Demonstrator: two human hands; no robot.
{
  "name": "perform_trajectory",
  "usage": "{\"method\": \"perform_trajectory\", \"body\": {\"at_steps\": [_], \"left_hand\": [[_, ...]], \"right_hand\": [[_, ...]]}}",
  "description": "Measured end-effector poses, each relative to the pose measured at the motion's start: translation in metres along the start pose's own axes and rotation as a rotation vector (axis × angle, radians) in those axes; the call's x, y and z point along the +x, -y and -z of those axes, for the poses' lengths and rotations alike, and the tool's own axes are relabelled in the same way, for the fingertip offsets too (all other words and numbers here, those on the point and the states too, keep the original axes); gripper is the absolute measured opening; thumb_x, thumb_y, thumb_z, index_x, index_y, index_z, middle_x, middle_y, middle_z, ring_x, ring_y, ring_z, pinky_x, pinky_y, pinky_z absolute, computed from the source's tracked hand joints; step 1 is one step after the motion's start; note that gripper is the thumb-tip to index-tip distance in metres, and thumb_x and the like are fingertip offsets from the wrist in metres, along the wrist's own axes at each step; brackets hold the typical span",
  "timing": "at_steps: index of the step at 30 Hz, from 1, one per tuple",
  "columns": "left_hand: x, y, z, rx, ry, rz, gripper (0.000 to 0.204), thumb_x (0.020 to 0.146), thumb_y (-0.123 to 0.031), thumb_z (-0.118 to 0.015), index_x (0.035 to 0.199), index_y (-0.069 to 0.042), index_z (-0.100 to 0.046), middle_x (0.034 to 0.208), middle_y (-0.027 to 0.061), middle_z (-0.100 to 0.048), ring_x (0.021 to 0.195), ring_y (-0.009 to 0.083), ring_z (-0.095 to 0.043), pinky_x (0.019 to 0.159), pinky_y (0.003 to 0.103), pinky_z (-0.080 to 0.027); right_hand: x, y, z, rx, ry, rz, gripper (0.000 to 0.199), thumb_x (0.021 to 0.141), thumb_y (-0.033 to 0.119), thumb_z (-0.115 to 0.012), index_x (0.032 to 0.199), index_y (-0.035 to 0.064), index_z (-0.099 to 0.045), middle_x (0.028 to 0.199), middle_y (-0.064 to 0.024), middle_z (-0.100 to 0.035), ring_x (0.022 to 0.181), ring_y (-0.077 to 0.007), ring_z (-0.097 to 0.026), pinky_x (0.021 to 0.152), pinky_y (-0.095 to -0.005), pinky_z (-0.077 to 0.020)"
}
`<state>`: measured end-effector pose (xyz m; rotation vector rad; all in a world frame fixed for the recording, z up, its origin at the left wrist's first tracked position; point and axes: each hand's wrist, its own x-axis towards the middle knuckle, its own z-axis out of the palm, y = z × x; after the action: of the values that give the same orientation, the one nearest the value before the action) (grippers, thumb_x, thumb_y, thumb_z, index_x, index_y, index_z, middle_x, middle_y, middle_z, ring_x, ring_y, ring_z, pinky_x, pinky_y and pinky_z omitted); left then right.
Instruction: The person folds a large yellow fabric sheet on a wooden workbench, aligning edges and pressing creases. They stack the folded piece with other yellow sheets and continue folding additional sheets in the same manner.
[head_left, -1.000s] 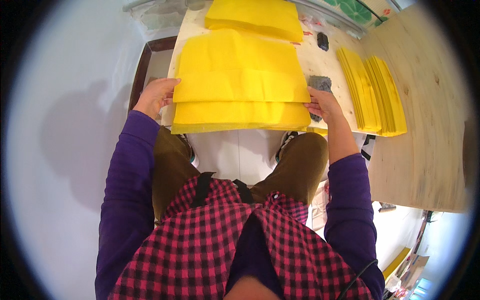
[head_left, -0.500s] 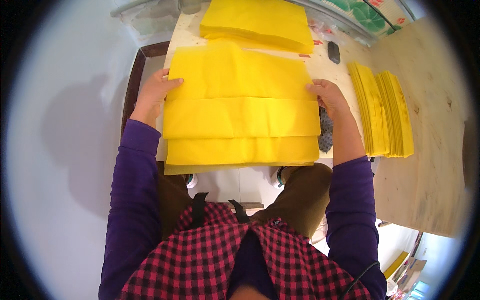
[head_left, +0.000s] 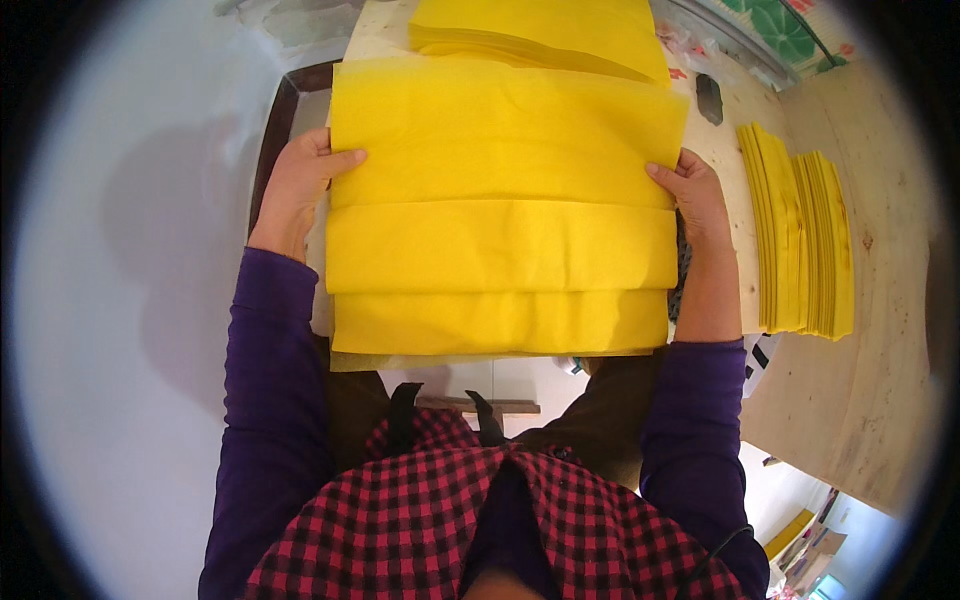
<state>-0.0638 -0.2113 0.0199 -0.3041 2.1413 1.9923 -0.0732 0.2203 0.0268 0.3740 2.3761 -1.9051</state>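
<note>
— Fingers (head_left: 335,160) of the left hand (head_left: 300,190) curl over the left edge of the yellow sheets (head_left: 500,200), thumb on top; the right hand (head_left: 695,195) grips the right edge the same way, so both are clamped on the sheets.

— How do the sheets look, and where are they?

— Bright yellow, thin, matte, faintly creased; held flat over the near edge of the counter (head_left: 725,150) and above the person's lap; they step down toward the person in three visible bands, each edge a little lower than the last.

— How many of each thing?

— Two hands; one held bundle; one flat pile (head_left: 540,30) just beyond it; one fanned row (head_left: 800,235) of yellow pieces on the right, well apart from the right hand; one small dark object (head_left: 708,98) near the far right corner.

— Anything hidden?

— The flat pile is cut off at the top; the sheets cover most of the counter and the undersides of the fingers; how many sheets are in the bundle I cannot tell.
</note>
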Motion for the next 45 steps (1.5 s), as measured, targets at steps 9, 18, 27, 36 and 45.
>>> {"method": "perform_trajectory", "body": {"at_steps": [9, 18, 27, 36, 45], "left_hand": [[0.013, -0.005, 0.012, 0.055, 0.146, 0.04, 0.028, 0.084, -0.014, -0.068, 0.107, 0.003, -0.065, 0.1, 0.0077, -0.068, 0.087, 0.0149, -0.063, 0.08, 0.027, -0.047], [0.02, 0.001, 0.008, -0.088, 0.071, -0.009, 0.022, 0.082, -0.01, -0.071, 0.103, -0.003, -0.067, 0.091, 0.0004, -0.07, 0.061, 0.0017, -0.054, 0.049, 0.017, -0.037], [0.009, -0.011, 0.009, 0.205, -0.029, -0.05, 0.018, 0.081, -0.01, -0.072, 0.097, -0.004, -0.068, 0.079, -0.0025, -0.066, 0.046, 0.0013, -0.039, 0.039, 0.018, -0.026], [0.0, -0.016, 0.005, 0.169, -0.023, -0.016, 0.015, 0.081, -0.009, -0.072, 0.094, -0.003, -0.067, 0.074, -0.0009, -0.064, 0.047, 0.0037, -0.048, 0.043, 0.017, -0.036], [-0.001, -0.003, -0.004, -0.018, -0.075, -0.087, 0.016, 0.083, -0.008, -0.07, 0.098, -0.003, -0.066, 0.08, 0.0031, -0.067, 0.058, 0.0094, -0.061, 0.053, 0.02, -0.047]], "right_hand": [[0.016, 0.003, 0.011, -0.019, 0.069, -0.011, 0.013, 0.086, 0.016, -0.067, 0.095, 0.0061, -0.065, 0.076, 0.0043, -0.061, 0.061, -0.0058, -0.05, 0.058, -0.0216, -0.0397], [0.014, 0.007, 0.021, 0.022, 0.124, 0.05, 0.006, 0.084, 0.007, -0.069, 0.085, 0.007, -0.063, 0.064, 0.0067, -0.054, 0.049, -0.0019, -0.04, 0.044, -0.0177, -0.0258], [-0.002, 0.023, 0.02, -0.018, 0.1, 0.017, 0.005, 0.086, 0.006, -0.066, 0.09, 0.0049, -0.063, 0.062, 0.0049, -0.055, 0.042, -0.0014, -0.041, 0.039, -0.0165, -0.0253], [0.002, 0.016, 0.026, 0.074, 0.079, -0.005, 0.009, 0.087, 0.002, -0.063, 0.096, 0.0018, -0.063, 0.079, -0.0051, -0.067, 0.068, -0.0098, -0.065, 0.059, -0.0176, -0.0526], [0.004, 0.003, 0.022, 0.157, 0.135, 0.046, 0.02, 0.087, 0.0, -0.062, 0.107, -0.0035, -0.062, 0.095, -0.013, -0.068, 0.084, -0.0193, -0.069, 0.076, -0.0269, -0.0572]]}}
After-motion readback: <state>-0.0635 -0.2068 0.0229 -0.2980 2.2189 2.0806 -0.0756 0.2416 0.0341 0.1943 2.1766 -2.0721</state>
